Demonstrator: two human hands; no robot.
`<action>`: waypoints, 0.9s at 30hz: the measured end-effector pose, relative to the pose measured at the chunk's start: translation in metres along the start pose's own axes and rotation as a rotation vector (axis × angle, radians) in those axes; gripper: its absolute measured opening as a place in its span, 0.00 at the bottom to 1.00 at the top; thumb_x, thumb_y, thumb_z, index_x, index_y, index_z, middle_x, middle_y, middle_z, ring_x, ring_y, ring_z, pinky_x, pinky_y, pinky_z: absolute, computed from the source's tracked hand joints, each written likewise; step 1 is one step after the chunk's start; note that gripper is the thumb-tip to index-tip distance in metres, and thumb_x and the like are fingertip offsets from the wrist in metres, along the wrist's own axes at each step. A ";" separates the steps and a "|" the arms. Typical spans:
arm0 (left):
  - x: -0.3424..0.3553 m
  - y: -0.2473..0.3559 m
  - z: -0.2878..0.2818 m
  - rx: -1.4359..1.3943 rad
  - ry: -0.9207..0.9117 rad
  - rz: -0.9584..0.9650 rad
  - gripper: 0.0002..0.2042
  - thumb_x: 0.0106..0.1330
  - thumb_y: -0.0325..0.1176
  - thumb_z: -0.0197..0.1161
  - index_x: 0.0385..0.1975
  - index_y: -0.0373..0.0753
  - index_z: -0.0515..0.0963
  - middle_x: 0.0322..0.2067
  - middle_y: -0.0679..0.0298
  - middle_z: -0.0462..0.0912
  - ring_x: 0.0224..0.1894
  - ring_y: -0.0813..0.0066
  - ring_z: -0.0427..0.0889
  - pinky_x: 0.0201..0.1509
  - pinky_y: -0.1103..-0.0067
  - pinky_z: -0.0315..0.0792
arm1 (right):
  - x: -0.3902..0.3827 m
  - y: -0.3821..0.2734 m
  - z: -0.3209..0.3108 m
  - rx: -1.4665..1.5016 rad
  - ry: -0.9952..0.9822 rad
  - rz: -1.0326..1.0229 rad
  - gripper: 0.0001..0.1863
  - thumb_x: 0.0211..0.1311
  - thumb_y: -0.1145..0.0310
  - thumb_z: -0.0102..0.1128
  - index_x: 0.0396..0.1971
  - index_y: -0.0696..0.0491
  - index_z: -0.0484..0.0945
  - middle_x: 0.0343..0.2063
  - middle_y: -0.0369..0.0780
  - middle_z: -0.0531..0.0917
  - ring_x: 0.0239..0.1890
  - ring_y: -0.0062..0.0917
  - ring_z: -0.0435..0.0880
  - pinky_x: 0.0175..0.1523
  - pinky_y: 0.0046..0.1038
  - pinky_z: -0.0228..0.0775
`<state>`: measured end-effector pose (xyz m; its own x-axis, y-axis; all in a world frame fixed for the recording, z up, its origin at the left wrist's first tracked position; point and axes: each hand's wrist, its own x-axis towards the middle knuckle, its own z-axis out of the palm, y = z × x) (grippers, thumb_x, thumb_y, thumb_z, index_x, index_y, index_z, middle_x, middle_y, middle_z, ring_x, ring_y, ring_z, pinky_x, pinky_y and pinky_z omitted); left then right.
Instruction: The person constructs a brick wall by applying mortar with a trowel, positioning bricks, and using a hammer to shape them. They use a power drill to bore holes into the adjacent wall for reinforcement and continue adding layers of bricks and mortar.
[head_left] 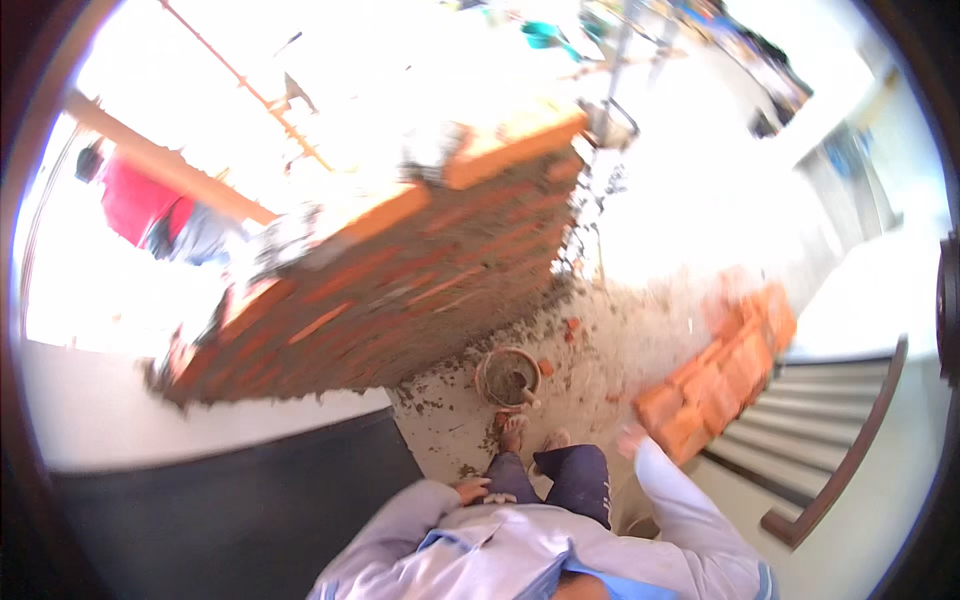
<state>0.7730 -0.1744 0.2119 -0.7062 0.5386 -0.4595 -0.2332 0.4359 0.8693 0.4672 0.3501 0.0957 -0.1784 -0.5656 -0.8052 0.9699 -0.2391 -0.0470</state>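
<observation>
My left hand (472,491) rests by my dark trousers at waist level, fingers loosely apart, holding nothing visible. My right hand (631,440), blurred, is beside a long stack of orange bricks (725,370); whether it touches one is unclear. In front of my bare feet sits a round bucket (500,368) of grey mortar with a tool handle sticking out. A brick wall (390,285) with rough mortar joints stands ahead and to the left, its top partly washed out by glare.
A dark panel (230,510) lies at lower left, a slatted railing (805,420) at right. A person in red (140,200) is beyond the wall. Mortar spatter and brick bits mark the floor (620,330). Blurred teal containers (540,35) and metal poles appear at the back.
</observation>
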 end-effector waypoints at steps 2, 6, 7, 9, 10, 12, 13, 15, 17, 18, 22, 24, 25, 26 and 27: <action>-0.004 -0.069 -0.030 0.098 -0.079 -0.658 0.16 0.68 0.39 0.48 0.52 0.48 0.77 0.59 0.56 0.72 0.60 0.54 0.71 0.65 0.65 0.64 | -0.044 -0.062 0.075 -0.699 0.446 -0.128 0.11 0.59 0.57 0.56 0.38 0.46 0.77 0.23 0.38 0.80 0.26 0.30 0.79 0.29 0.40 0.72; 0.033 -0.014 -0.125 0.059 0.251 -0.893 0.14 0.65 0.42 0.52 0.46 0.49 0.79 0.52 0.57 0.76 0.54 0.55 0.75 0.61 0.64 0.66 | -0.072 -0.169 0.121 -1.013 0.602 -0.206 0.10 0.60 0.58 0.54 0.37 0.46 0.76 0.23 0.37 0.80 0.27 0.29 0.79 0.30 0.40 0.72; 0.043 0.004 -0.140 0.047 0.311 -0.893 0.14 0.64 0.43 0.53 0.45 0.49 0.79 0.50 0.57 0.77 0.52 0.55 0.75 0.60 0.64 0.67 | -0.070 -0.183 0.131 -1.040 0.575 -0.202 0.10 0.60 0.58 0.54 0.36 0.46 0.76 0.23 0.37 0.80 0.27 0.29 0.79 0.30 0.40 0.73; 0.072 0.030 -0.121 -0.062 0.487 -0.886 0.14 0.62 0.45 0.54 0.42 0.49 0.80 0.46 0.58 0.79 0.49 0.55 0.77 0.58 0.64 0.68 | -0.055 -0.220 0.167 -1.172 0.475 -0.189 0.10 0.60 0.58 0.53 0.36 0.46 0.76 0.23 0.37 0.79 0.27 0.29 0.79 0.30 0.40 0.73; 0.098 0.046 -0.127 -0.077 0.547 -0.860 0.14 0.62 0.46 0.55 0.40 0.49 0.81 0.44 0.59 0.80 0.48 0.56 0.78 0.56 0.64 0.69 | -0.053 -0.239 0.176 -1.195 0.437 -0.197 0.09 0.60 0.58 0.53 0.35 0.46 0.76 0.23 0.36 0.79 0.27 0.28 0.79 0.30 0.40 0.73; 0.150 0.081 -0.129 -0.113 0.666 -0.831 0.14 0.60 0.48 0.57 0.37 0.49 0.82 0.41 0.59 0.82 0.45 0.56 0.80 0.54 0.63 0.70 | -0.050 -0.285 0.186 -1.243 0.360 -0.209 0.09 0.61 0.58 0.53 0.35 0.45 0.75 0.23 0.36 0.79 0.27 0.28 0.79 0.30 0.39 0.73; 0.185 0.099 -0.129 -0.118 0.713 -0.817 0.14 0.59 0.48 0.58 0.36 0.49 0.83 0.39 0.60 0.83 0.43 0.56 0.81 0.53 0.63 0.71 | -0.056 -0.314 0.187 -1.259 0.347 -0.221 0.09 0.61 0.58 0.52 0.34 0.45 0.75 0.23 0.36 0.79 0.27 0.28 0.79 0.31 0.39 0.73; 0.242 0.131 -0.115 -0.091 0.803 -0.850 0.14 0.58 0.50 0.60 0.33 0.49 0.84 0.35 0.60 0.85 0.40 0.57 0.82 0.51 0.63 0.72 | -0.065 -0.377 0.179 -1.251 0.339 -0.234 0.08 0.61 0.58 0.52 0.33 0.45 0.75 0.23 0.35 0.79 0.27 0.28 0.79 0.31 0.39 0.73; 0.283 0.151 -0.100 -0.063 0.760 -0.754 0.15 0.58 0.50 0.59 0.37 0.49 0.83 0.38 0.60 0.84 0.44 0.58 0.81 0.54 0.64 0.71 | -0.085 -0.437 0.168 -1.216 0.384 -0.239 0.08 0.61 0.58 0.51 0.33 0.45 0.74 0.23 0.35 0.79 0.27 0.27 0.79 0.31 0.39 0.73; 0.300 0.157 -0.097 -0.080 0.690 -0.645 0.17 0.60 0.49 0.58 0.42 0.49 0.81 0.44 0.60 0.82 0.48 0.59 0.79 0.57 0.66 0.69 | -0.092 -0.469 0.154 -1.189 0.409 -0.242 0.08 0.62 0.58 0.51 0.32 0.45 0.74 0.23 0.35 0.79 0.27 0.27 0.79 0.31 0.39 0.74; 0.398 0.238 -0.153 -0.293 0.561 -0.590 0.20 0.62 0.48 0.58 0.51 0.48 0.80 0.56 0.58 0.77 0.61 0.60 0.72 0.66 0.67 0.63 | -0.129 -0.601 0.063 -0.998 0.566 -0.321 0.08 0.62 0.58 0.50 0.31 0.45 0.74 0.23 0.34 0.78 0.28 0.27 0.79 0.31 0.39 0.74; 0.426 0.258 -0.163 -0.235 0.677 -0.536 0.21 0.63 0.49 0.57 0.51 0.46 0.79 0.54 0.57 0.79 0.59 0.59 0.75 0.63 0.66 0.66 | -0.133 -0.676 0.014 -0.854 0.465 -0.337 0.08 0.62 0.58 0.49 0.30 0.44 0.73 0.24 0.34 0.78 0.28 0.26 0.79 0.32 0.39 0.74; 0.437 0.264 -0.170 -0.214 0.732 -0.472 0.20 0.64 0.49 0.56 0.51 0.47 0.79 0.52 0.57 0.80 0.57 0.59 0.76 0.61 0.67 0.68 | -0.129 -0.720 -0.023 -0.739 0.335 -0.320 0.08 0.63 0.58 0.49 0.30 0.44 0.73 0.24 0.33 0.78 0.28 0.26 0.79 0.32 0.38 0.74; 0.449 0.271 -0.174 -0.222 0.734 -0.484 0.20 0.64 0.49 0.56 0.51 0.47 0.79 0.52 0.57 0.80 0.57 0.59 0.76 0.61 0.67 0.68 | -0.119 -0.732 0.014 -0.862 0.489 -0.406 0.08 0.63 0.60 0.46 0.32 0.45 0.72 0.23 0.35 0.77 0.26 0.27 0.78 0.29 0.37 0.73; 0.457 0.275 -0.177 -0.251 0.738 -0.541 0.20 0.63 0.49 0.56 0.51 0.47 0.79 0.52 0.57 0.80 0.57 0.59 0.76 0.61 0.67 0.68 | -0.110 -0.741 0.053 -0.980 0.663 -0.468 0.08 0.64 0.61 0.43 0.33 0.46 0.70 0.23 0.37 0.76 0.25 0.28 0.77 0.27 0.36 0.71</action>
<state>0.2676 0.0640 0.2731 -0.6844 -0.3202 -0.6550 -0.7289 0.2786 0.6254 -0.2404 0.5481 0.2506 -0.6932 -0.0157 -0.7205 0.6039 0.5329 -0.5927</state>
